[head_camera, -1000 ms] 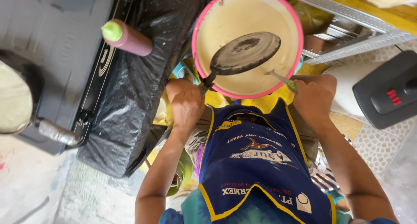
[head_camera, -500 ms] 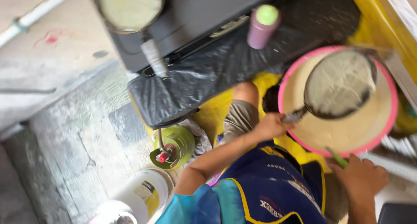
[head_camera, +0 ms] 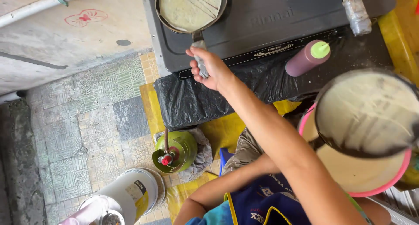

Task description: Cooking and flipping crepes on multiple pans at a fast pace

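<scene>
The black-covered counter (head_camera: 196, 98) carries a dark stove (head_camera: 270, 15). Lower right, a batter-coated pan (head_camera: 366, 111) hangs over the pink basin (head_camera: 375, 181), with the left hand hidden under the arm. The crepe pan (head_camera: 190, 6) sits upper left, its handle pointing toward the person, and the right hand (head_camera: 209, 68) is curled around the handle

Two pans are in view: one on the far stove (head_camera: 279, 20) with a thin pancake in it (head_camera: 190, 7), and one near on the right, coated in batter (head_camera: 369, 113). There is one pink-rimmed basin of batter (head_camera: 358, 177), one purple squeeze bottle with a green cap (head_camera: 307, 59), one green gas cylinder (head_camera: 174, 151) on the floor, and one white bucket (head_camera: 131, 194) near left. One hand (head_camera: 208, 68) shows, on the far pan's handle.
</scene>
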